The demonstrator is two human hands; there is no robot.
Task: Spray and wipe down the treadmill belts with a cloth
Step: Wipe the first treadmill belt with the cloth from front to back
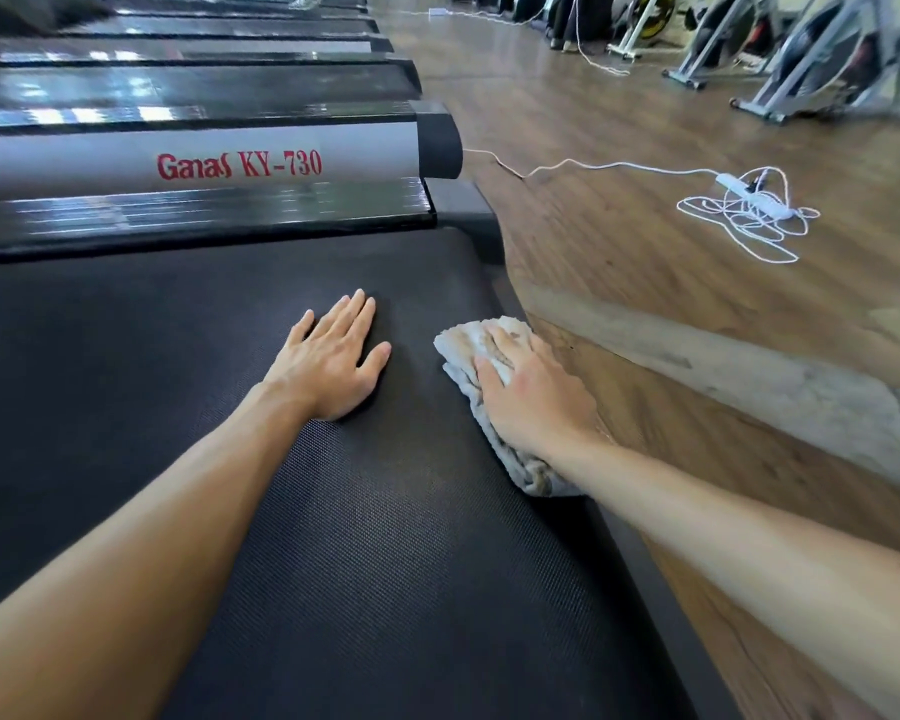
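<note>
Fingers of my right hand curl down over the crumpled cloth, pressing it onto the right edge of the black treadmill belt, with my wrist hiding the cloth's near end, while my left hand lies flat and spread on the belt just beside it, holding nothing. Beyond the belt a grey side rail reads "Ganas KY-730", more treadmills blur away behind it, and a tangled white power strip cord lies on the wooden floor near exercise bikes cut off at the top.
</note>
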